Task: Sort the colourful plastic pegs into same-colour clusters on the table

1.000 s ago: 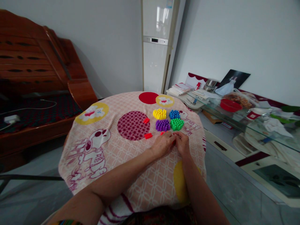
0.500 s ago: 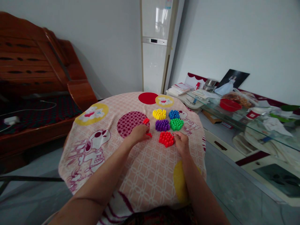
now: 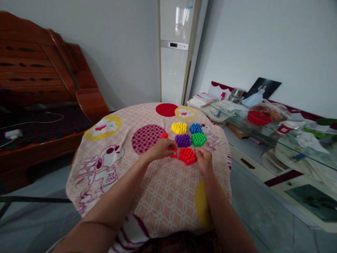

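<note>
My left hand (image 3: 163,149) is closed in a pinch on a small red plastic piece (image 3: 174,154), just left of the red cluster (image 3: 187,156) of knobbed, peg-like pieces. At that cluster's right edge, the fingertips of my right hand (image 3: 204,160) are pressed together; whatever they hold is hidden. More red pieces (image 3: 164,135) lie beyond my left hand. Behind the red cluster stand tight groups of similar pieces: purple (image 3: 182,140), green (image 3: 198,139), yellow (image 3: 179,128) and blue (image 3: 196,128).
A patterned cloth (image 3: 163,189) covers the round table. To the left is a wooden bench (image 3: 34,70). On the right, a glass-topped cabinet (image 3: 237,121) carries papers, a red bowl (image 3: 258,118) and a paper cup (image 3: 285,128). A tall white air conditioner (image 3: 172,73) stands behind.
My left hand has moved right with a red piece, closer to the red cluster. My right hand has stayed at the cluster's right edge.
</note>
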{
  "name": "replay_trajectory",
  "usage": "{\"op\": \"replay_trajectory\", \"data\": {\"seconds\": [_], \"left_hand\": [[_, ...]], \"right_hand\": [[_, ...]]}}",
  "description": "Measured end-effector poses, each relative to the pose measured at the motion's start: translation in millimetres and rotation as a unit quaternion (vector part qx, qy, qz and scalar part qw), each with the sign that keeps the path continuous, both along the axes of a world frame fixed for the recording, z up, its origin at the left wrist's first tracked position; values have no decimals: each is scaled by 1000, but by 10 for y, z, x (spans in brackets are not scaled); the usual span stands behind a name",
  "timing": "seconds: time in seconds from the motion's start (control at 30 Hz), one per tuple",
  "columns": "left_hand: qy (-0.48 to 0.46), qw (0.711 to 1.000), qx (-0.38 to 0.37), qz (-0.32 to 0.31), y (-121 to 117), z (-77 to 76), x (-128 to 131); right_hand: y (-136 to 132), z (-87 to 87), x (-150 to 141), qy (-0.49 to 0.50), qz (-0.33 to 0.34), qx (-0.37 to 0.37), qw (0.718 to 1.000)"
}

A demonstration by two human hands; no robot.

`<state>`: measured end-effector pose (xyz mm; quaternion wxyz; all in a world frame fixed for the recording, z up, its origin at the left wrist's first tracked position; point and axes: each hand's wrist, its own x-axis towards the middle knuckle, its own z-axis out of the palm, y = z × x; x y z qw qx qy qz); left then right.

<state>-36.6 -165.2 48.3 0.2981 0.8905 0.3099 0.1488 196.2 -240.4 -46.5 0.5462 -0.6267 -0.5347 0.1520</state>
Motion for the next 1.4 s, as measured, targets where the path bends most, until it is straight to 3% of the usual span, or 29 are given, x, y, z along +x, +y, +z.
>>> {"op": "replay_trajectory", "data": {"seconds": [0.17,0.33,0.5,0.6,0.73,0.83,0.93,1.03,1.13,1.4], "left_hand": [[-55,996,30,-62,-141,20,100],[-54,989,83,-110,-223,-85,247],[-26,988,120,-98,-234,-252,363],[-27,988,127,-83,-246,-256,366],[-64,992,101,-28,-156,-139,267],[-103,981,117,117,78,-149,154],[-104,951,169,238,371,-318,59],[-36,956,175,234,573,-519,18],[6,964,152,220,638,-619,16],[-20,966,119,231,625,-579,-63]], "right_hand": [[-9,33,-11,12,3,-13,1000],[-17,55,-19,17,6,-16,1000],[-18,66,-23,21,8,-22,1000],[-22,73,-24,23,8,-23,999],[-20,63,-21,13,5,-20,1000],[-11,45,-17,12,4,-19,1000],[-7,34,-14,9,2,-19,1000],[-10,33,-10,-2,-1,-20,1000],[-12,33,-9,0,0,-18,1000],[-14,37,-20,12,-1,-16,1000]]}}
